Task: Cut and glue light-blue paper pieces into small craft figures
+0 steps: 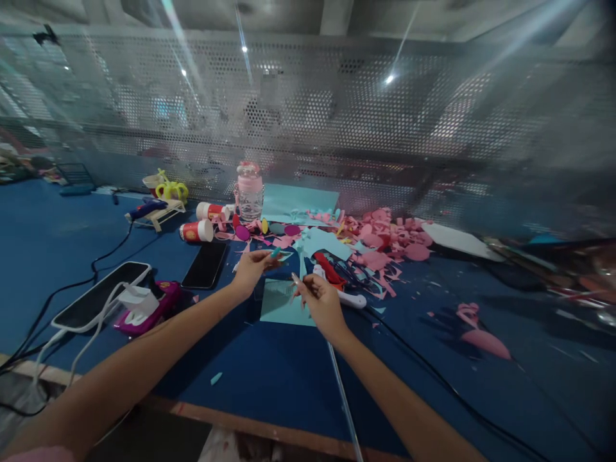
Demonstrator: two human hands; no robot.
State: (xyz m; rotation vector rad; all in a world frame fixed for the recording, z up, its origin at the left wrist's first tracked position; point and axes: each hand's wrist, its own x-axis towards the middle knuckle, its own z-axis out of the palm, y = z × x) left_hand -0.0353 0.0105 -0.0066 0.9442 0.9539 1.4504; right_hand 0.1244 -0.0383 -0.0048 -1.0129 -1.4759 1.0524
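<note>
Over the teal sheet (282, 307), I see the left hand (250, 269) pinching a teal scrap (275, 252), the right hand (323, 307) pinched together (on what, unclear).

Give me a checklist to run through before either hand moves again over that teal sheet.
1. Left hand grips the teal scrap: ok, it is pinched at the fingertips.
2. Right hand has a firm hold: cannot tell. Something small sits at its fingertips, but it is too blurred to make out.
3. Teal sheet lies flat on the blue table: ok, it is under both hands.
4. Red scissors are out of the hands: ok, they lie on the table beyond the right hand.
5. Phone is out of the way: ok, it lies apart, left of the left hand.
6. Space behind the sheet is free: not ok, pink scraps are spread there.
</note>
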